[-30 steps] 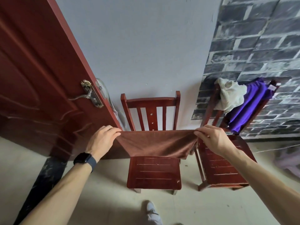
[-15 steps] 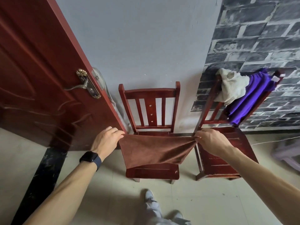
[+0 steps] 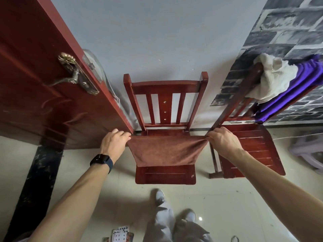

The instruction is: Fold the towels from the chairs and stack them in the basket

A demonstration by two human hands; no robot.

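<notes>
- Brown towel (image 3: 166, 151) is stretched out wide between my two hands, hanging right over the seat of the middle chair (image 3: 165, 95)
- my left hand (image 3: 114, 142) has the top left corner, fingers curled over the edge and pinching it; black smartwatch (image 3: 101, 159) on that wrist
- my right hand (image 3: 222, 142) grips the top right corner, and the cloth bunches up a bit where my fingers close on it
- top edge is pulled pretty taut, about level with the back of the seat, and the rest drops down so only the front strip of the seat shows below it
- honestly can't tell if the towel is touching the seat or just hanging above it
- second chair (image 3: 251, 149) stands just beside the first one on my right, turned at an angle against the brick-pattern wall (image 3: 288, 32)
- over its backrest: a cream towel (image 3: 272, 79) in a crumpled lump and a purple towel (image 3: 297, 84) draped next to it, the two touching, cream one nearer the middle chair
- red-brown door (image 3: 43, 84) stands open on my left, brass handle (image 3: 76, 74) on it, door edge close to my left hand
- down on the pale tile floor: one of my light shoes (image 3: 160, 196) in front of the middle chair, and a few playing cards (image 3: 120, 233) at the bottom edge of the view
- something lilac (image 3: 307, 154) sits at the far right, too blurry to call
</notes>
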